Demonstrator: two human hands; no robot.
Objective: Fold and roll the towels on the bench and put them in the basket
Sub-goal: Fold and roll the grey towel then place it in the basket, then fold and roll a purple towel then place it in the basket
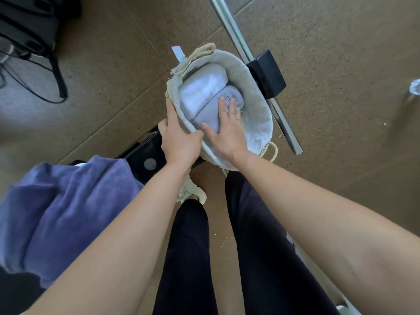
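A round woven basket (256,105) with a pale cloth liner stands on the floor below me. Two rolled pale lilac towels lie inside it side by side: one (202,89) at the far left, the other (212,111) nearer me. My right hand (227,130) rests flat on the nearer roll, fingers spread. My left hand (178,137) grips the basket's near left rim, thumb inside the liner. An unfolded purple towel (66,208) lies crumpled on the bench at the lower left.
A black bench end (145,155) sits left of the basket. A steel bar (247,57) with a black block (268,75) runs diagonally past the basket's far side. Black bags and straps (29,30) lie at the upper left. My legs and a pale shoe (193,192) stand below.
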